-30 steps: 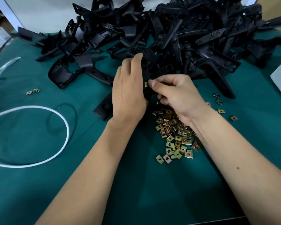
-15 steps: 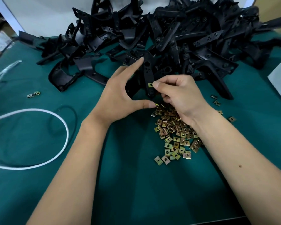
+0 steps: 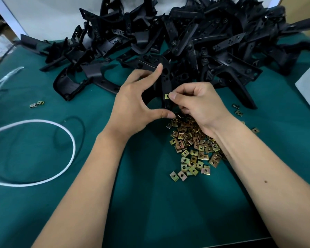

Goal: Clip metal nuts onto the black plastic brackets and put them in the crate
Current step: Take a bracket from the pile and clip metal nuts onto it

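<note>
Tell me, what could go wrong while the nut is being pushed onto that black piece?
The nut is tiny and only pinched by the right hand, so it might slip and drop into the nut pile below. The left hand holds the bracket just between fingertip and thumb, so it could twist while being pushed. The bracket heap sits close behind, so a bump might tumble pieces down.

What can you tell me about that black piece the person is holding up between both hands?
The black bracket is a narrow strip of matte plastic with round holes, held roughly upright above the green mat. The left hand holds it between forefinger on top and thumb at the bottom. The right hand presses a small brass-coloured metal nut onto its edge.
</note>
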Motion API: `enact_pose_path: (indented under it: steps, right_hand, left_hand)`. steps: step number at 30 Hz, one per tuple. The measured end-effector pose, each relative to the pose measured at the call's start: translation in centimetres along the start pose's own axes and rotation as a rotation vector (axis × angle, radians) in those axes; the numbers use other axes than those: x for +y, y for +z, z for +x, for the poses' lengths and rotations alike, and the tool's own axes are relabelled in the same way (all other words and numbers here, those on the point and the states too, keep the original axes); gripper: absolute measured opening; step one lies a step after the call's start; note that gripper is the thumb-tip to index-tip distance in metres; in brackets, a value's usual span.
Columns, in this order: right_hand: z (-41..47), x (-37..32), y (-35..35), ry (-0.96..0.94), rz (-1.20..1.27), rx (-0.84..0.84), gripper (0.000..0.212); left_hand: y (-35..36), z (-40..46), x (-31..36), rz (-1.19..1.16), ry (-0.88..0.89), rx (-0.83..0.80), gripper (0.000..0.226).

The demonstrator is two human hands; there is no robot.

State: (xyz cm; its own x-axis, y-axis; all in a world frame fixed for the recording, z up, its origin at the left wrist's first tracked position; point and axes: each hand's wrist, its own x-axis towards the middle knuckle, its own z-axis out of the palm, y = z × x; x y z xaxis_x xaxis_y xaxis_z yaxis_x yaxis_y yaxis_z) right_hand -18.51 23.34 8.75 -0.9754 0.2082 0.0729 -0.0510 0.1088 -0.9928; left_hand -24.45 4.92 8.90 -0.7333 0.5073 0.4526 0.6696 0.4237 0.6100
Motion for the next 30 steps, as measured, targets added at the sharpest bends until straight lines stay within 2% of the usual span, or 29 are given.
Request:
enact_pose_path:
  steps: [5, 11, 14, 18, 23, 30]
  right_hand:
    - [0.0, -0.1, 0.1, -0.051, -0.005, 0.025, 0.014]
    - [0.0, -0.3, 0.0, -0.160, -0.155, 0.054, 0.011]
    - [0.2, -0.7, -0.5, -0.239, -0.328, 0.058, 0.011]
    - [-0.1, -0.7, -1.1, -0.333, -0.678, 0.023, 0.011]
    - [-0.3, -1.1, -1.1, -0.243, -1.074, -0.147, 0.013]
    - [-0.5, -1.5, -0.8, -0.207, -1.106, -0.151, 0.014]
  left_hand:
    - [0.2, 0.1, 0.2, 0.039, 0.001, 0.048, 0.113]
    - [0.1, 0.4, -0.3, 0.016, -0.006, 0.049, 0.111]
    - [0.0, 0.5, -0.7, 0.009, -0.019, 0.065, 0.109]
    - [-0.2, 0.4, -1.7, 0.034, -0.100, 0.109, 0.109]
    - [-0.2, 0.2, -2.3, 0.065, -0.134, 0.084, 0.108]
    - [-0.4, -0.1, -2.5, 0.067, -0.134, 0.056, 0.110]
